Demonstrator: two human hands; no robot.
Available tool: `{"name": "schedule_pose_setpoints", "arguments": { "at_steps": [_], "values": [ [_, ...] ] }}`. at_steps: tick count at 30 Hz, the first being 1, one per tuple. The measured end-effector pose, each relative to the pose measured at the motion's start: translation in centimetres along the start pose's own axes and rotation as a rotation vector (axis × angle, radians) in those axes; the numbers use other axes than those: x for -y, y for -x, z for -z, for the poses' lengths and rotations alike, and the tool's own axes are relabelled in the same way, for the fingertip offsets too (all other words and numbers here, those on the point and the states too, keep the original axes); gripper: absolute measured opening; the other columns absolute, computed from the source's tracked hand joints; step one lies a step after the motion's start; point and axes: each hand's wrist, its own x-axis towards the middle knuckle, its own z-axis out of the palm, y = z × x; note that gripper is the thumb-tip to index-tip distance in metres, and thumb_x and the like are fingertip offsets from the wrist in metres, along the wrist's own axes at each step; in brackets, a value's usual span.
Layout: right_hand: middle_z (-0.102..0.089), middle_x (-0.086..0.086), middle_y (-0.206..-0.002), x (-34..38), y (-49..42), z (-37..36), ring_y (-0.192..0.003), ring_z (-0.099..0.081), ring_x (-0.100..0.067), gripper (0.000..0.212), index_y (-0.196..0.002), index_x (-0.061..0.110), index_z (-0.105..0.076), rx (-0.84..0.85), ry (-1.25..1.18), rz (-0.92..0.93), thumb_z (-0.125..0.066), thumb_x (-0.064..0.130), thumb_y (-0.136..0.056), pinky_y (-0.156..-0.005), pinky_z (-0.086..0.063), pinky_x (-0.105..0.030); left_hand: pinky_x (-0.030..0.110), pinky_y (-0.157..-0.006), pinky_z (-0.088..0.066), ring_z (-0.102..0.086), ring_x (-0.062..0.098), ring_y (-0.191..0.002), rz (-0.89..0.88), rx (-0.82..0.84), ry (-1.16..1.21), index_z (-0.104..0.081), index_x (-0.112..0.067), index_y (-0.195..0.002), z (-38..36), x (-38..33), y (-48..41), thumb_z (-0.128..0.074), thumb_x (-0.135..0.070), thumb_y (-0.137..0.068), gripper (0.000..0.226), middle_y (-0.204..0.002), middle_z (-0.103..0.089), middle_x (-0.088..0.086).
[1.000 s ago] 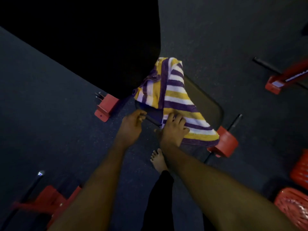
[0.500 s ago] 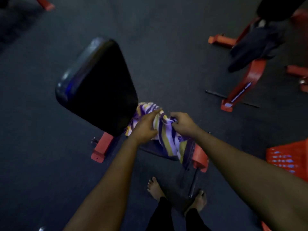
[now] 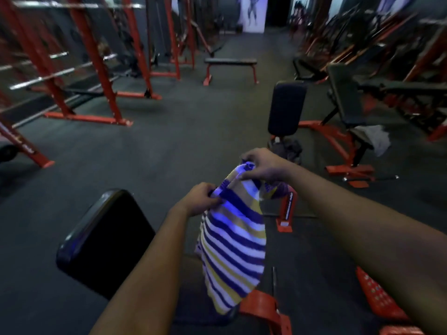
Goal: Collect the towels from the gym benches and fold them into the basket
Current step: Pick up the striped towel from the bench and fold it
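A purple, yellow and white striped towel point(image 3: 233, 247) hangs in the air in front of me, above the near bench. My left hand point(image 3: 202, 199) grips its upper edge on the left. My right hand point(image 3: 262, 165) pinches the top corner, slightly higher and farther away. The near bench's black pad point(image 3: 101, 240) sits at lower left. A dark towel point(image 3: 286, 148) lies on the seat of the bench ahead. A pale grey towel point(image 3: 376, 139) hangs off a bench at the right. The red basket point(image 3: 379, 298) shows at the lower right, partly behind my right arm.
Red racks with barbells point(image 3: 96, 68) line the left side. A flat bench point(image 3: 229, 62) stands far ahead in the middle. More benches and machines point(image 3: 387, 81) crowd the right. A red bench foot point(image 3: 266, 308) sits just below the towel. Dark open floor point(image 3: 169, 136) spreads in the middle.
The striped towel has come up off the bench seat and now hangs from both hands. My view has swung up from the floor to the gym room.
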Motion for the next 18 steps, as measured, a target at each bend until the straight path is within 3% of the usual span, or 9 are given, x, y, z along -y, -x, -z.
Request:
{"name": "schedule_pose_setpoints", "arguments": {
  "at_steps": [4,7,10,14,16,18],
  "values": [
    [-0.055,0.004,-0.067,-0.1,2.3,7.0,-0.069,-0.051,-0.012,0.021,-0.072,0.014,-0.061,-0.294,0.028,0.068,-0.078,0.026,-0.077,-0.065,-0.040,-0.025,0.023,-0.062,-0.041,-0.061,0.014,-0.072,-0.022,0.001,-0.065,-0.067,-0.018,-0.082,-1.4,-2.6,-0.8,-0.067,-0.016,-0.079,0.004,-0.076,-0.066,-0.002],
    [-0.059,0.000,-0.070,-1.2,4.4,12.3,-0.069,-0.054,-0.013,0.019,-0.076,0.010,-0.065,-0.481,0.054,0.044,-0.077,0.023,-0.077,-0.062,-0.038,-0.014,0.029,-0.070,-0.044,-0.064,0.025,-0.088,-0.040,-0.079,-0.110,-0.064,-0.011,-0.096,-2.5,-4.7,-2.0,-0.061,-0.015,-0.079,0.017,-0.092,-0.069,0.005],
    [-0.063,-0.004,-0.070,-2.7,5.9,16.2,-0.071,-0.058,-0.021,0.021,-0.076,0.010,-0.067,-0.652,0.073,-0.002,-0.076,0.029,-0.074,-0.067,-0.044,-0.030,0.037,-0.071,-0.043,-0.059,0.033,-0.086,-0.062,-0.225,-0.034,-0.045,-0.009,-0.091,-2.8,-8.3,-3.0,-0.049,-0.008,-0.086,0.007,-0.093,-0.064,0.014],
    [-0.067,-0.007,-0.076,-5.5,7.9,19.3,-0.076,-0.061,-0.029,0.021,-0.082,0.016,-0.066,-0.877,0.161,-0.201,-0.071,0.036,-0.074,-0.065,-0.048,-0.034,0.042,-0.063,-0.039,-0.059,0.045,-0.077,-0.133,-0.490,0.043,-0.038,-0.006,-0.103,-1.7,-12.5,-4.1,-0.042,-0.007,-0.093,0.012,-0.080,-0.062,0.022],
    [-0.070,-0.011,-0.084,-7.3,9.4,20.6,-0.083,-0.065,-0.033,0.019,-0.086,0.019,-0.066,-0.966,0.191,-0.323,-0.067,0.035,-0.076,-0.067,-0.051,-0.036,0.037,-0.064,-0.041,-0.062,0.038,-0.075,-0.223,-0.550,0.134,-0.043,-0.013,-0.101,0.2,-14.5,-4.1,-0.051,-0.024,-0.096,0.013,-0.076,-0.063,0.009],
    [-0.070,-0.013,-0.087,-9.1,10.6,21.2,-0.086,-0.066,-0.037,0.016,-0.087,0.021,-0.063,-1.000,0.199,-0.432,-0.064,0.034,-0.077,-0.069,-0.052,-0.037,0.032,-0.065,-0.044,-0.061,0.017,-0.069,-0.313,-0.443,0.041,-0.053,-0.022,-0.092,2.5,-16.2,-3.9,-0.065,-0.045,-0.086,0.027,-0.073,-0.064,-0.001]
  ]
}}
